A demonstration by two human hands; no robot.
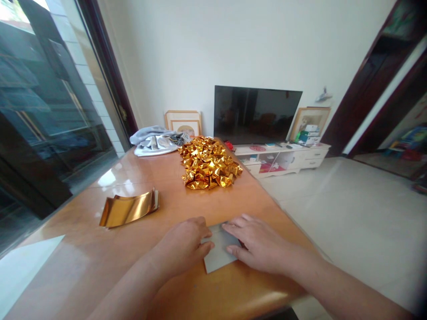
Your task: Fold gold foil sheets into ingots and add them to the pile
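Note:
Both of my hands press on a small grey sheet of paper [218,255] lying near the front edge of the wooden table [160,191]. My left hand [187,246] covers the sheet's left side, with the thumb on the paper. My right hand [255,242] lies on its right side, fingers spread flat along the top edge. A stack of curved gold foil sheets [129,208] sits to the left. A heap of folded gold foil pieces [208,163] is piled further back on the table.
Crumpled grey cloth [155,141] lies at the table's far end. Beyond stand a dark television [255,114] on a white low cabinet [283,155] and framed pictures. A glass sliding door [43,115] runs along the left; tiled floor [350,213] on the right.

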